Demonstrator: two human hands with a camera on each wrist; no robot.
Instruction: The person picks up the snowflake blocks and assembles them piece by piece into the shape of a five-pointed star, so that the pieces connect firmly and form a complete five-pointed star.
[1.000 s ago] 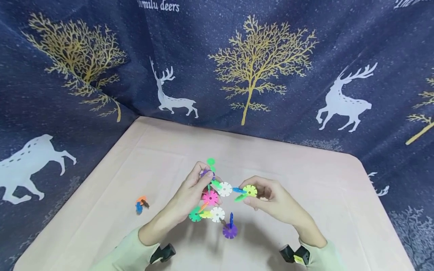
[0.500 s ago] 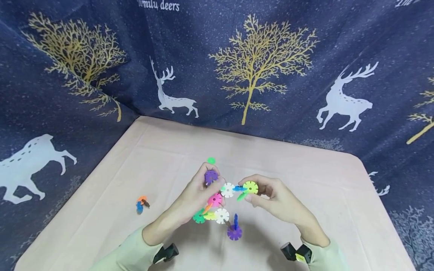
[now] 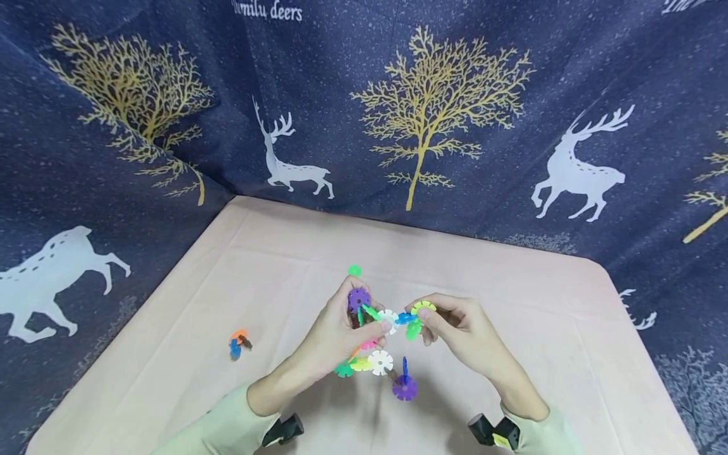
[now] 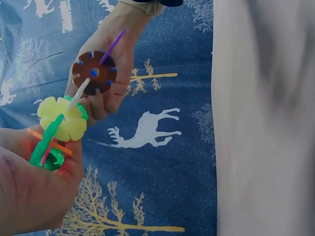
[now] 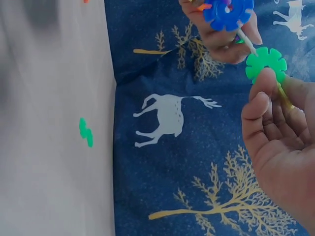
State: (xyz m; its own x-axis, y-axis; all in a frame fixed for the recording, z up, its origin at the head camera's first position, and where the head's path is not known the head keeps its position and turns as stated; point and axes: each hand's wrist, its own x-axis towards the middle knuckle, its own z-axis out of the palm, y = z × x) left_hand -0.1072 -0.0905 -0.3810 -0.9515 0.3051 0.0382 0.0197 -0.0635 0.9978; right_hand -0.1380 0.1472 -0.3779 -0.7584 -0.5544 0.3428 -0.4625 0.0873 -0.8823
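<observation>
Several notched plastic snowflake discs are joined into one branching chain between my hands, above the table. My left hand grips it, with the thumb on a white disc; a purple disc shows by its fingers. My right hand pinches a yellow disc at the chain's right end, beside a blue disc and a green disc. Below hang another white disc and a purple disc. In the left wrist view a brown disc shows. The left hand partly hides a pink disc.
A small cluster of orange, blue and brown discs lies on the left of the pale table. A green piece lies beyond my left hand. Behind the table hangs a dark blue cloth with deer and trees.
My left hand and the chain have shifted slightly right. The left thumb has moved down from the purple disc onto the white one, and the right thumb has moved up onto the yellow disc.
</observation>
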